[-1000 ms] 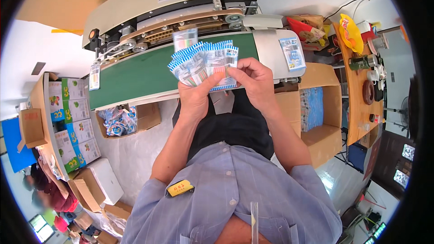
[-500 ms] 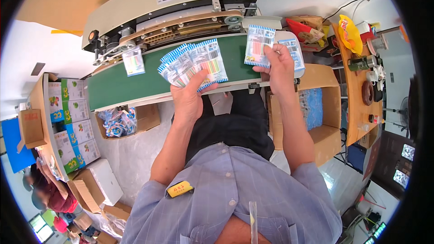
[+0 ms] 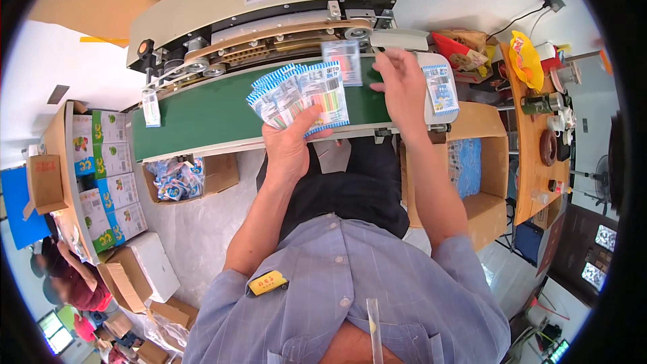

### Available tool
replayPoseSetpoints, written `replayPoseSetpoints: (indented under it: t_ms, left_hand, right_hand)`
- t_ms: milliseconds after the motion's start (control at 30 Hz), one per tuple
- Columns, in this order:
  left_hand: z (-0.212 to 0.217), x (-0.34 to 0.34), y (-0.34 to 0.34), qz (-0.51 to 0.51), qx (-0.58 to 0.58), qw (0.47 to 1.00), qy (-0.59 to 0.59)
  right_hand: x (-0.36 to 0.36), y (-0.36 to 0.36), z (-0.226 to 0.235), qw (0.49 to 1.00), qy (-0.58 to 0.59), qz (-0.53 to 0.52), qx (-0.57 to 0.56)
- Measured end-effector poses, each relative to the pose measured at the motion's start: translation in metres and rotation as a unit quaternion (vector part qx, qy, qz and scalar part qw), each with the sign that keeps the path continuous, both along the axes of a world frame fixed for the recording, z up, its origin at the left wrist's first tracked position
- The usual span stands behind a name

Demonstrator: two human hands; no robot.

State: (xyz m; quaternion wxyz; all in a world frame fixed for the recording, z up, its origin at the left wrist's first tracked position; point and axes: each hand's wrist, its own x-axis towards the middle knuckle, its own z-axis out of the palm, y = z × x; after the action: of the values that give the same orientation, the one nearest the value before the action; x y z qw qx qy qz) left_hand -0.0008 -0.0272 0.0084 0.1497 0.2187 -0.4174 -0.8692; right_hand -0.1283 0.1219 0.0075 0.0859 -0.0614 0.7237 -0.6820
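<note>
From the head camera, the person stands at a band sealing machine (image 3: 269, 7) whose green conveyor belt (image 3: 209, 118) runs across the upper middle of the picture.

The left hand (image 3: 290, 145) is closed around the lower ends of a fan of blue-striped packets (image 3: 300, 94), thumb across the front, holding them up over the near edge of the belt. The packets overlap one another and spread up and to the left.

The right hand (image 3: 403, 84) is out over the right end of the belt, fingers loosely spread and pointing toward the machine. A single clear packet (image 3: 343, 61) stands on the belt just left of its fingertips, its top edge at the sealing rail; whether the fingers touch it cannot be told. The hand grips nothing that shows.

Another blue-striped packet (image 3: 441, 87) lies on the grey feed plate right of that hand. A small packet (image 3: 151, 106) sits at the far left end of the belt, well apart from both hands.

Below the left end of the belt an open cardboard box (image 3: 182, 178) holds sealed packets. An open carton (image 3: 482, 162) stands at the right, beside a wooden shelf (image 3: 532, 155) with cups and jars. Printed boxes (image 3: 101, 175) are stacked at the left.
</note>
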Motion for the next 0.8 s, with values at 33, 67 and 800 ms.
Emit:
replayPoseSetpoints:
  t_ms: [33, 67, 800]
  left_hand:
    - [-0.001, -0.002, 0.001, -0.005, -0.002, 1.0, -0.007]
    - [-0.001, -0.004, 0.003, -0.014, -0.003, 1.0, -0.015]
    - [0.006, -0.003, -0.008, -0.113, 0.042, 0.992, 0.038]
  right_hand:
    - [0.011, 0.001, 0.009, 0.999, -0.029, 0.021, -0.032]
    - [0.022, 0.003, 0.014, 0.996, -0.059, 0.037, -0.062]
    - [-0.029, 0.002, -0.005, 0.981, -0.158, 0.109, 0.029]
